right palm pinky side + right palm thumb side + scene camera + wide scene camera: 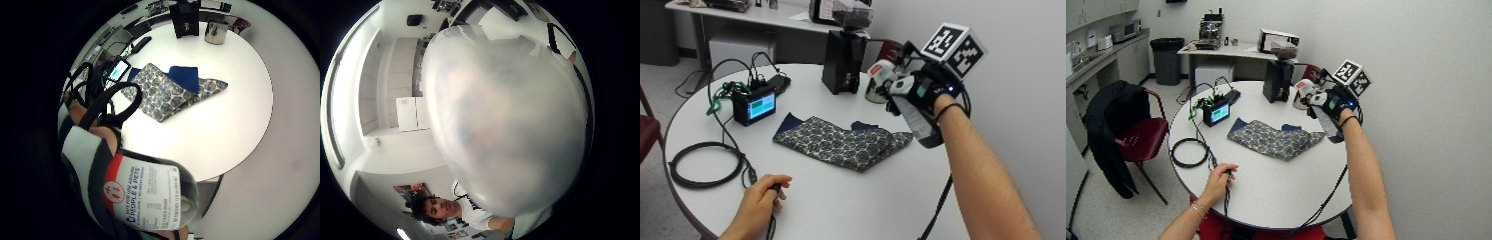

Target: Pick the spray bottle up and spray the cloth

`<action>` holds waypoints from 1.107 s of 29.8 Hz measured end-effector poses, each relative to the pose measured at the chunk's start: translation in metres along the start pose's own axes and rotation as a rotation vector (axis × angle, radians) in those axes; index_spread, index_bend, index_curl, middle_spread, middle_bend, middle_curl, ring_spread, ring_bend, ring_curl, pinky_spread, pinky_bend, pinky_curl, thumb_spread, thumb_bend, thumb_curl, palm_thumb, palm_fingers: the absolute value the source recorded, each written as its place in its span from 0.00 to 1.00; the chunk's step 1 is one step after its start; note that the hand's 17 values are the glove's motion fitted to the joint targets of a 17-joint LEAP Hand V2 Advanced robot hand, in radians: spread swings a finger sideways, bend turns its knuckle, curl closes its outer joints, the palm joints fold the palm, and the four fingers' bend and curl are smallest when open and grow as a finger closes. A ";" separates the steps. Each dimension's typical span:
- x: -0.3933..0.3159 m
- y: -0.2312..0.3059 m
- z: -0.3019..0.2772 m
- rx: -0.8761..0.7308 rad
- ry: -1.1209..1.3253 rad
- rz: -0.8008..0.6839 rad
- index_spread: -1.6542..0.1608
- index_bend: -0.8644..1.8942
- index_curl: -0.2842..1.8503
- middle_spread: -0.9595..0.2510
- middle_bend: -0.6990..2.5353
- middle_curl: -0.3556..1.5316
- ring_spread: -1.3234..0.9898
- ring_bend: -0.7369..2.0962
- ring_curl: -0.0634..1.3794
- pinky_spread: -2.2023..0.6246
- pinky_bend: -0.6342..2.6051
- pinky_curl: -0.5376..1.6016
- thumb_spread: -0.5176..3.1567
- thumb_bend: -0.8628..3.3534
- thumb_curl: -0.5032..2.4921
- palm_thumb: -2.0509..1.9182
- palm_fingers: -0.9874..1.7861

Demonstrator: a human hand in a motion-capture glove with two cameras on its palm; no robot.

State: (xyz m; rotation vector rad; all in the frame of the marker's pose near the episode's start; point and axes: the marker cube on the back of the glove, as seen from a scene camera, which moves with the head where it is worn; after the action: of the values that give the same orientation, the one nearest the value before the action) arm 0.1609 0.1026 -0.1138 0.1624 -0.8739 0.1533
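Note:
My gloved right hand [927, 91] grips a clear spray bottle [919, 120] and holds it in the air over the right side of the round white table [840, 200]. The bottle's white and red nozzle [879, 69] faces left, toward the table's middle. Its labelled body [150, 197] fills the palm view's edge, and the translucent bottle [505, 120] blocks most of the thumb side view. A patterned blue cloth [840, 140] lies flat on the table, below and left of the bottle, also seen as the cloth [175, 92] and the cloth [1276, 137].
A black box [843, 60] and a metal cup [216, 32] stand at the table's far side. A small screen device [754, 107] with cables and a coiled black cable [703, 165] lie at the left. A bare left hand [763, 197] rests near the front edge.

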 end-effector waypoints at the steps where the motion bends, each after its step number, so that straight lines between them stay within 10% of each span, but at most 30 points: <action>1: 0.007 -0.003 0.010 -0.022 0.002 0.020 0.81 0.37 0.30 0.72 0.38 0.43 0.52 0.50 0.34 0.76 0.30 0.42 0.40 0.20 0.35 0.75 0.82; 23: 0.032 -0.021 0.047 -0.103 -0.038 0.035 0.82 0.36 0.31 0.73 0.39 0.44 0.53 0.51 0.34 0.76 0.30 0.43 0.41 0.20 0.35 0.75 0.81; 33: -0.090 -0.032 0.067 0.162 -0.403 -0.406 0.81 0.37 0.31 0.73 0.38 0.43 0.53 0.49 0.33 0.76 0.30 0.43 0.42 0.20 0.34 0.74 0.79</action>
State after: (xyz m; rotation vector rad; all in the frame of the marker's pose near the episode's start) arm 0.0602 0.0516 -0.1437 0.5309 -1.2099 -0.1959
